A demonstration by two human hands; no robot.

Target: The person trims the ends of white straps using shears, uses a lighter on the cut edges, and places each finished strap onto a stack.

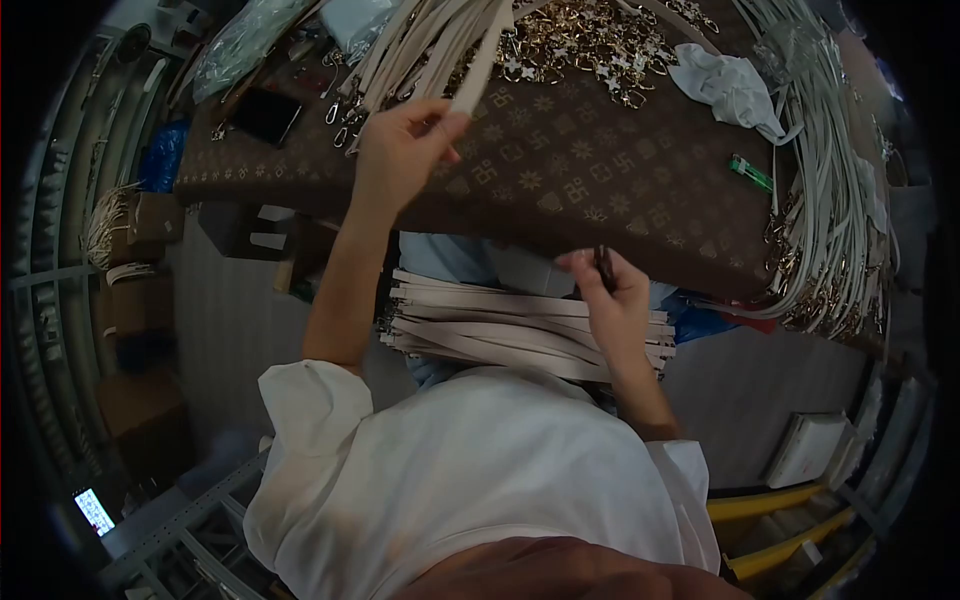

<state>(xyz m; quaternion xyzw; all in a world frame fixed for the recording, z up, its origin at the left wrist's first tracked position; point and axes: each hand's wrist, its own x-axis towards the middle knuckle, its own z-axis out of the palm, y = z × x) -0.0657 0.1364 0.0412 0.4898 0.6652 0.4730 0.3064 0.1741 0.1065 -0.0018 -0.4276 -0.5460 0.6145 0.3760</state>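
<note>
My left hand is raised over the table's near side, thumb and fingers pinched on a flat beige strap. That strap runs up toward a bundle of similar straps on the table. My right hand is lower, above my lap, with its fingers closed around a small dark tool whose kind I cannot make out. Beneath it, a stack of pale straps with metal ends lies across my lap. Gold-coloured metal clasps are heaped beyond my left hand.
The brown patterned tablecloth covers the table. On it are a dark phone-like object, a crumpled white cloth and a green lighter. Many straps hang over the right edge. Cardboard boxes stand at left.
</note>
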